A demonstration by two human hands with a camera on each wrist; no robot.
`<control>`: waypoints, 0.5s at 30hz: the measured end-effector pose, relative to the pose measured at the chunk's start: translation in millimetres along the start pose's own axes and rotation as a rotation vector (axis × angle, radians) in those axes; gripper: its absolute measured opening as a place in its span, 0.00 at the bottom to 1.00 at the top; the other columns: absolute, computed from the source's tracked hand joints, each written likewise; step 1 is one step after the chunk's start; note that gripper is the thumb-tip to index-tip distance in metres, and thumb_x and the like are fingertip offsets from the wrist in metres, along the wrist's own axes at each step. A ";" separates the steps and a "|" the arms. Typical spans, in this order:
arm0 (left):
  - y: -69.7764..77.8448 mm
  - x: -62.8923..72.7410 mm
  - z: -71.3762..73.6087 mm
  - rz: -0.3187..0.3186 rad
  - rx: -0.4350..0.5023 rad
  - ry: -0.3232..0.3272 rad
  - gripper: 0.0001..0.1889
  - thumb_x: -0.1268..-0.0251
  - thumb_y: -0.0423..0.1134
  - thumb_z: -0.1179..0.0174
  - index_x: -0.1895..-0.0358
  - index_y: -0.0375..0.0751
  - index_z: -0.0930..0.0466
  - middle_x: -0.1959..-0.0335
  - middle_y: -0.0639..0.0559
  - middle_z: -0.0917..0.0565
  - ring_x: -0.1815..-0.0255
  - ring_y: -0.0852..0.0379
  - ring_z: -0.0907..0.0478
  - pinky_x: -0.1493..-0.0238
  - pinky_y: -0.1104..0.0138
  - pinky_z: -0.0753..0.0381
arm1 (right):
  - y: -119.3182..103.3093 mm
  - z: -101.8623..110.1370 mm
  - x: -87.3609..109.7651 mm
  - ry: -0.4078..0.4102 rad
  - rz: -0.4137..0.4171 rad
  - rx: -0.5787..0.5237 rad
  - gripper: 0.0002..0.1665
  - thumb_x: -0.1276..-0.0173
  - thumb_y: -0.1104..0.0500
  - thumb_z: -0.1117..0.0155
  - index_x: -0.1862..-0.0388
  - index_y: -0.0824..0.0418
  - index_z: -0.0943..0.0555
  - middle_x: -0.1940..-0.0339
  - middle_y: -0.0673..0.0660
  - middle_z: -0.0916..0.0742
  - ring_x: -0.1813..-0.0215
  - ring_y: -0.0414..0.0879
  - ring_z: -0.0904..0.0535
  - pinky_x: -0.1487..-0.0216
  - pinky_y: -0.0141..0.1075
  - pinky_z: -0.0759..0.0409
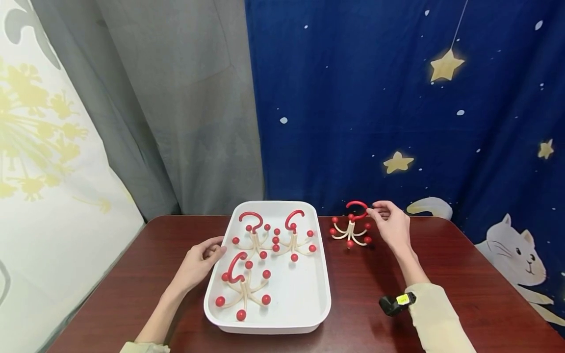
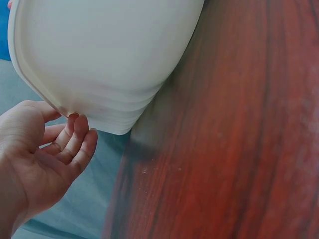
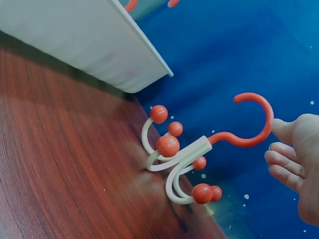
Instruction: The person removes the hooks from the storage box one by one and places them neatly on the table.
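My right hand (image 1: 393, 228) pinches the red hook of a multi-arm hanger (image 1: 351, 228), with thumb and finger at the hook's curve. Cream arms spread from the hanger's stem, each tipped with a red ball; in the right wrist view the same hanger (image 3: 197, 151) appears near the table's far edge. My left hand (image 1: 196, 264) grips the left rim of a white tray (image 1: 295, 294), its fingertips (image 2: 79, 119) at the rim's edge. Inside the tray stand three similar hangers: one at back left (image 1: 255, 239), one at back right (image 1: 294, 241), one at front left (image 1: 244, 291).
The dark reddish wooden table (image 1: 362, 284) extends on both sides of the tray. Behind it hang a grey curtain (image 1: 185, 108) and a blue curtain (image 1: 335, 98) with stars. A black device (image 1: 393, 304) sits at my right wrist.
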State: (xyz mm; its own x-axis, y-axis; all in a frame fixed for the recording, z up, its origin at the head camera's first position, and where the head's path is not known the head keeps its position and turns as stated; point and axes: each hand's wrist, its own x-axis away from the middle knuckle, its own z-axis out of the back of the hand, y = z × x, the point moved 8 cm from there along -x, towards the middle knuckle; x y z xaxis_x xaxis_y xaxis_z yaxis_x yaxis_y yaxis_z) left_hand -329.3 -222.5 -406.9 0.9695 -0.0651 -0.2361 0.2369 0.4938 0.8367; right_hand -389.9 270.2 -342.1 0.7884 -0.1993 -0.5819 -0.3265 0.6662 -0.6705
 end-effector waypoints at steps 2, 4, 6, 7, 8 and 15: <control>-0.4 0.2 0.3 -0.003 -0.004 -0.002 0.23 0.28 0.38 0.36 0.36 0.30 0.24 0.61 0.42 0.16 0.66 0.52 0.23 0.67 0.71 0.24 | -2.4 2.9 0.4 0.015 0.008 -0.010 0.14 0.33 0.60 0.27 0.54 0.68 0.16 0.65 0.61 0.11 0.66 0.28 0.21 0.62 0.16 0.29; -0.9 0.4 0.5 -0.005 -0.006 -0.003 0.23 0.28 0.38 0.37 0.36 0.30 0.25 0.61 0.42 0.16 0.66 0.52 0.23 0.67 0.71 0.23 | -5.8 5.5 1.1 0.027 0.019 -0.025 0.15 0.33 0.59 0.27 0.54 0.68 0.15 0.65 0.61 0.11 0.67 0.24 0.24 0.62 0.16 0.29; -1.1 0.4 0.6 -0.006 -0.006 -0.003 0.23 0.28 0.37 0.37 0.35 0.29 0.25 0.61 0.42 0.16 0.66 0.52 0.23 0.67 0.71 0.23 | -9.4 7.4 2.2 0.033 0.026 -0.034 0.15 0.33 0.59 0.27 0.53 0.68 0.15 0.65 0.61 0.11 0.67 0.23 0.25 0.62 0.16 0.29; -1.1 0.5 0.6 -0.007 -0.006 -0.004 0.23 0.28 0.37 0.37 0.35 0.29 0.25 0.61 0.42 0.16 0.66 0.52 0.23 0.67 0.70 0.23 | -11.3 8.1 2.8 0.034 0.028 -0.038 0.15 0.33 0.58 0.27 0.53 0.68 0.15 0.64 0.61 0.11 0.67 0.23 0.25 0.62 0.16 0.29; -1.1 0.6 0.5 -0.007 -0.006 -0.003 0.23 0.28 0.37 0.37 0.35 0.29 0.25 0.61 0.42 0.16 0.66 0.52 0.22 0.67 0.70 0.23 | -13.3 8.9 3.5 0.034 0.029 -0.042 0.15 0.32 0.58 0.27 0.52 0.67 0.15 0.64 0.61 0.11 0.66 0.23 0.24 0.62 0.17 0.29; 0.1 1.0 -0.1 -0.004 -0.004 -0.006 0.23 0.28 0.38 0.36 0.35 0.29 0.25 0.61 0.43 0.16 0.66 0.52 0.22 0.66 0.70 0.23 | -30.4 10.9 8.8 0.030 0.056 -0.088 0.15 0.32 0.58 0.28 0.51 0.67 0.16 0.63 0.61 0.11 0.64 0.28 0.21 0.60 0.18 0.27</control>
State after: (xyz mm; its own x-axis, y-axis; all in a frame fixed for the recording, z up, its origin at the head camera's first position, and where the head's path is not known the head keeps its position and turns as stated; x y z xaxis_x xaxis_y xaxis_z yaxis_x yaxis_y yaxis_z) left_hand -328.4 -222.5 -407.1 0.9691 -0.0724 -0.2359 0.2401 0.4974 0.8336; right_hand -367.3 256.0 -321.8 0.7520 -0.1862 -0.6323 -0.4151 0.6115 -0.6737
